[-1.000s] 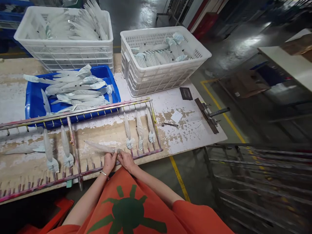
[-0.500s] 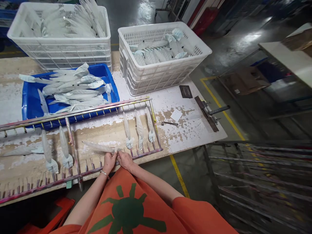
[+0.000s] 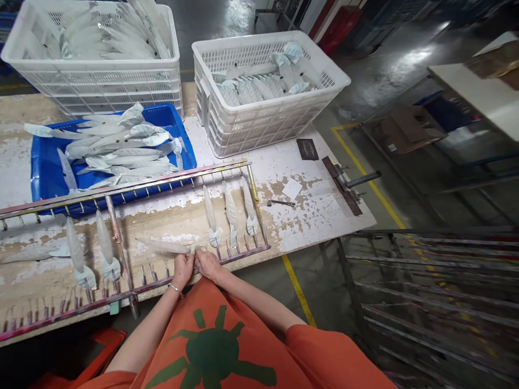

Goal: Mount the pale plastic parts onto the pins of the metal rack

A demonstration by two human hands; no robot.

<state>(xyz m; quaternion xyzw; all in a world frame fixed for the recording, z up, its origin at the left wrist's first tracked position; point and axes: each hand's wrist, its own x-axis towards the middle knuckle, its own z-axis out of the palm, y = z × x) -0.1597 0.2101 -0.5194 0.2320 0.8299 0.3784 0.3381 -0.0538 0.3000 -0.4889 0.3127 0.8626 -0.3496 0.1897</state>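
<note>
My left hand [image 3: 184, 268] and my right hand [image 3: 207, 265] meet at the near rail of a long metal rack [image 3: 117, 232]. Both are closed, pinching the tail end of a translucent white, fish-shaped piece [image 3: 164, 246], whose pointed end reaches left. My fingers hide most of its tail. Similar fish-shaped pieces hang between the rack's rails: several stretch from hooks on the far rail toward pegs on the near one, such as the fish-shaped piece [image 3: 231, 213] to the right of my hands. Another loose fish-shaped piece [image 3: 30, 254] lies on the left.
Behind the rack sits a blue tray [image 3: 36, 167] heaped with such pieces. Two white crates, a left crate [image 3: 117, 81] and a right crate [image 3: 263, 121], hold more. A wrench [image 3: 281, 203], a paper slip [image 3: 292, 188] and a clamp-like fixture [image 3: 344, 186] lie on the worn table [image 3: 324, 227].
The view has shifted slightly, so the crates and tray appear a little farther left. Both hands stay at the piece's tail end, nearly unmoved.
</note>
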